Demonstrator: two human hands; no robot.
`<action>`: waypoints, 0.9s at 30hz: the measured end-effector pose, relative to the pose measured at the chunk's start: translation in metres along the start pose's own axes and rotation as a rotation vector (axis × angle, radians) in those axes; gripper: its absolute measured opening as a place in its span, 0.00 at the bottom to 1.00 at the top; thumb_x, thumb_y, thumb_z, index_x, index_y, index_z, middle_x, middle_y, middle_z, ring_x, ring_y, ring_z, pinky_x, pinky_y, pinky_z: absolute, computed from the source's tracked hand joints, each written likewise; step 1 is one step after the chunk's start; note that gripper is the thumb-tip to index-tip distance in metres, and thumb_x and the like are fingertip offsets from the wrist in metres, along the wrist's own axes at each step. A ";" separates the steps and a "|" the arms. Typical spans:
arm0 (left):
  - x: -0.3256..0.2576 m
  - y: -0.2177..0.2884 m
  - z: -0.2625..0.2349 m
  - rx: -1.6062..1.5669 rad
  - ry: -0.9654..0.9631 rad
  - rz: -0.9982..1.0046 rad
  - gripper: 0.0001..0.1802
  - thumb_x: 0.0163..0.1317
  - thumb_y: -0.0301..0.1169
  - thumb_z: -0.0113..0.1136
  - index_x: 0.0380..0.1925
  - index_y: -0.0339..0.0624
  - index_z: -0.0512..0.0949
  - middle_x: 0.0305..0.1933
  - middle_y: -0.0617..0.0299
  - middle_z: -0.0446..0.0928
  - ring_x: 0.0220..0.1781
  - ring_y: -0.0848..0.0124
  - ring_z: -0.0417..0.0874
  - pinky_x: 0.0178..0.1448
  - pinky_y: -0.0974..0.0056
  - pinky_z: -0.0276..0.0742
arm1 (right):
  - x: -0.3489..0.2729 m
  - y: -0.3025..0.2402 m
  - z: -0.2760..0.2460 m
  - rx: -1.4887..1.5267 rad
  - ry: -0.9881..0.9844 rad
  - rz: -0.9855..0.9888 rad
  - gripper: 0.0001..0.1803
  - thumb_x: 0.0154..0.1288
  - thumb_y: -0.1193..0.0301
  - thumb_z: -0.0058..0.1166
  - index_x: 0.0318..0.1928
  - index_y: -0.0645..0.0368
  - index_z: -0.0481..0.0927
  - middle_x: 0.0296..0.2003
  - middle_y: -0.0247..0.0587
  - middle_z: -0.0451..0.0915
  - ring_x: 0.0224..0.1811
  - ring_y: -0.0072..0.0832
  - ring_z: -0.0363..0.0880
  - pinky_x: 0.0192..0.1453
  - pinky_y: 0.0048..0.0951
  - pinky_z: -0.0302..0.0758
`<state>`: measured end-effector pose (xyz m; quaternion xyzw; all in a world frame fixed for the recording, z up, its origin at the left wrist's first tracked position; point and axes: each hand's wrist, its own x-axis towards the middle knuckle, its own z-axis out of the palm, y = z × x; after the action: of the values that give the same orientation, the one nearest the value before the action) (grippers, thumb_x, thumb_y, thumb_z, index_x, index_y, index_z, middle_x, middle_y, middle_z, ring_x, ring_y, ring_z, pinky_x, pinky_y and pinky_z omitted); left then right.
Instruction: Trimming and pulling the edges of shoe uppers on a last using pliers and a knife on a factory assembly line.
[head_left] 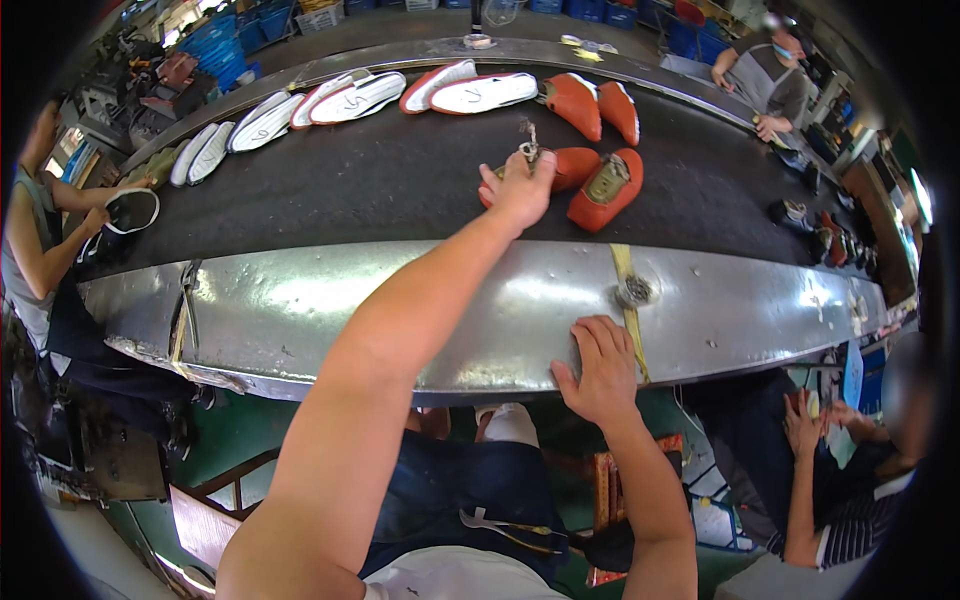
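Note:
My left arm stretches far over the dark conveyor belt, and my left hand (pixel 520 190) is closed around the heel end of an orange-red shoe (pixel 576 168). The palm and fingers hide that end, and a bit of metal and string (pixel 529 135) sticks up beyond the fingertips. Close to its right lies a matching shoe (pixel 606 192) with a greenish shoe last inside it. My right hand (pixel 603 370) lies flat on the metal rim (pixel 480 310) of the conveyor, fingers stretched and holding nothing, below a yellow strap (pixel 626 270).
Along the belt's far side lie white-soled shoes (pixel 485 93) and two orange-red shoes (pixel 573 106). Dark shoes (pixel 835 240) sit at the right end. Co-workers are at the left (pixel 45 230), far right (pixel 770 80) and near right (pixel 850 450). Pincers (pixel 510 527) rest on my lap.

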<state>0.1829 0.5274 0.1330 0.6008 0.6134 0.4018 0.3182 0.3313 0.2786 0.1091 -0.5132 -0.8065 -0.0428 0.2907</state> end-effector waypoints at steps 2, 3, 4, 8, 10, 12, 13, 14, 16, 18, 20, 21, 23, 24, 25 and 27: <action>0.010 0.002 -0.002 -0.019 0.035 0.033 0.44 0.71 0.69 0.38 0.71 0.45 0.70 0.78 0.48 0.65 0.84 0.30 0.38 0.81 0.32 0.28 | 0.001 -0.001 -0.002 0.006 0.000 -0.007 0.28 0.57 0.57 0.65 0.51 0.66 0.80 0.53 0.49 0.78 0.61 0.49 0.74 0.66 0.51 0.67; 0.014 0.002 -0.006 -0.020 0.087 0.039 0.39 0.73 0.64 0.42 0.63 0.42 0.77 0.67 0.44 0.76 0.79 0.36 0.59 0.80 0.37 0.50 | 0.001 0.001 -0.004 0.000 -0.009 0.003 0.28 0.56 0.58 0.65 0.51 0.66 0.80 0.53 0.49 0.78 0.61 0.49 0.74 0.66 0.51 0.67; 0.020 -0.003 -0.014 -0.014 0.093 0.035 0.39 0.73 0.64 0.42 0.63 0.42 0.77 0.67 0.44 0.76 0.79 0.36 0.59 0.80 0.37 0.50 | 0.001 0.003 -0.006 -0.013 -0.016 0.019 0.28 0.56 0.58 0.65 0.51 0.66 0.80 0.53 0.49 0.78 0.61 0.49 0.74 0.66 0.51 0.68; 0.056 -0.055 -0.071 -0.149 0.194 0.039 0.29 0.74 0.50 0.56 0.54 0.31 0.82 0.51 0.45 0.85 0.54 0.58 0.86 0.61 0.58 0.77 | 0.005 0.004 -0.002 0.003 -0.031 0.017 0.29 0.55 0.58 0.66 0.51 0.66 0.79 0.54 0.50 0.78 0.62 0.50 0.73 0.66 0.52 0.67; 0.087 -0.090 -0.108 -0.006 0.250 -0.004 0.30 0.72 0.51 0.59 0.55 0.32 0.81 0.54 0.42 0.85 0.57 0.53 0.85 0.63 0.56 0.77 | 0.007 0.002 -0.004 0.009 -0.061 0.027 0.30 0.53 0.58 0.68 0.52 0.66 0.79 0.54 0.50 0.78 0.62 0.51 0.73 0.67 0.52 0.67; 0.119 -0.125 -0.144 0.154 0.361 0.032 0.30 0.69 0.50 0.60 0.53 0.30 0.82 0.58 0.37 0.81 0.63 0.46 0.81 0.69 0.52 0.74 | 0.010 0.001 -0.006 0.011 -0.120 0.077 0.31 0.52 0.58 0.69 0.52 0.65 0.79 0.54 0.49 0.78 0.63 0.52 0.73 0.67 0.53 0.67; 0.138 -0.142 -0.164 0.239 0.385 0.056 0.32 0.68 0.51 0.61 0.55 0.30 0.81 0.60 0.38 0.80 0.66 0.46 0.79 0.71 0.52 0.72 | 0.010 0.003 -0.007 0.035 -0.139 0.106 0.31 0.51 0.59 0.71 0.52 0.65 0.79 0.54 0.50 0.78 0.62 0.53 0.73 0.67 0.54 0.66; 0.158 -0.161 -0.189 0.336 0.412 0.076 0.33 0.67 0.52 0.62 0.56 0.29 0.80 0.62 0.38 0.79 0.69 0.46 0.76 0.74 0.51 0.69 | 0.012 0.003 -0.005 0.049 -0.147 0.100 0.31 0.51 0.59 0.71 0.52 0.65 0.79 0.54 0.50 0.78 0.62 0.53 0.73 0.67 0.54 0.66; 0.201 -0.199 -0.235 0.510 0.466 0.050 0.38 0.64 0.55 0.64 0.61 0.33 0.78 0.69 0.38 0.73 0.76 0.45 0.66 0.78 0.49 0.64 | 0.018 0.002 -0.006 0.116 -0.196 0.210 0.30 0.52 0.60 0.70 0.51 0.65 0.78 0.54 0.52 0.78 0.61 0.55 0.72 0.66 0.54 0.67; 0.243 -0.233 -0.283 0.651 0.539 0.062 0.45 0.60 0.60 0.66 0.66 0.36 0.74 0.78 0.37 0.59 0.81 0.41 0.54 0.80 0.44 0.60 | 0.019 0.003 -0.001 0.126 -0.201 0.209 0.29 0.53 0.61 0.69 0.51 0.65 0.78 0.53 0.53 0.78 0.60 0.56 0.72 0.66 0.54 0.67; 0.272 -0.240 -0.282 0.706 0.579 -0.057 0.51 0.55 0.65 0.68 0.71 0.44 0.70 0.82 0.35 0.48 0.83 0.37 0.47 0.80 0.39 0.57 | 0.017 0.005 -0.001 0.093 -0.221 0.245 0.27 0.54 0.62 0.68 0.51 0.65 0.78 0.53 0.55 0.78 0.60 0.56 0.73 0.65 0.54 0.68; 0.286 -0.244 -0.294 0.717 0.613 -0.065 0.53 0.53 0.68 0.68 0.73 0.49 0.70 0.83 0.35 0.44 0.84 0.36 0.43 0.81 0.38 0.55 | 0.017 0.004 -0.002 0.072 -0.232 0.245 0.26 0.59 0.59 0.64 0.50 0.66 0.77 0.52 0.56 0.77 0.58 0.57 0.73 0.64 0.56 0.69; 0.315 -0.253 -0.323 0.763 0.609 -0.134 0.56 0.49 0.75 0.66 0.75 0.58 0.69 0.84 0.34 0.37 0.85 0.36 0.37 0.81 0.36 0.52 | 0.028 0.006 -0.004 0.027 -0.195 0.132 0.28 0.66 0.54 0.67 0.54 0.66 0.79 0.50 0.56 0.82 0.49 0.52 0.81 0.55 0.52 0.75; 0.328 -0.258 -0.338 0.797 0.576 -0.192 0.57 0.47 0.77 0.65 0.75 0.63 0.68 0.85 0.35 0.35 0.86 0.36 0.35 0.81 0.36 0.52 | 0.029 0.008 -0.002 0.027 -0.199 0.146 0.28 0.66 0.54 0.67 0.54 0.66 0.79 0.50 0.56 0.82 0.49 0.52 0.81 0.55 0.52 0.75; 0.337 -0.261 -0.342 0.833 0.511 -0.216 0.59 0.47 0.79 0.63 0.76 0.63 0.67 0.85 0.35 0.34 0.86 0.36 0.33 0.81 0.36 0.52 | 0.027 0.009 -0.001 0.055 -0.211 0.153 0.26 0.68 0.55 0.64 0.52 0.67 0.79 0.50 0.58 0.82 0.51 0.53 0.80 0.58 0.53 0.74; 0.345 -0.266 -0.340 0.844 0.344 -0.223 0.62 0.45 0.82 0.60 0.76 0.57 0.67 0.84 0.34 0.38 0.85 0.38 0.42 0.81 0.37 0.54 | 0.032 0.007 0.000 0.089 -0.235 0.167 0.24 0.70 0.58 0.61 0.49 0.71 0.80 0.49 0.60 0.82 0.51 0.55 0.79 0.58 0.55 0.73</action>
<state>-0.2683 0.8440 0.0930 0.5330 0.8278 0.1743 -0.0191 0.3278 0.3072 0.1242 -0.5664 -0.7906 0.0775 0.2194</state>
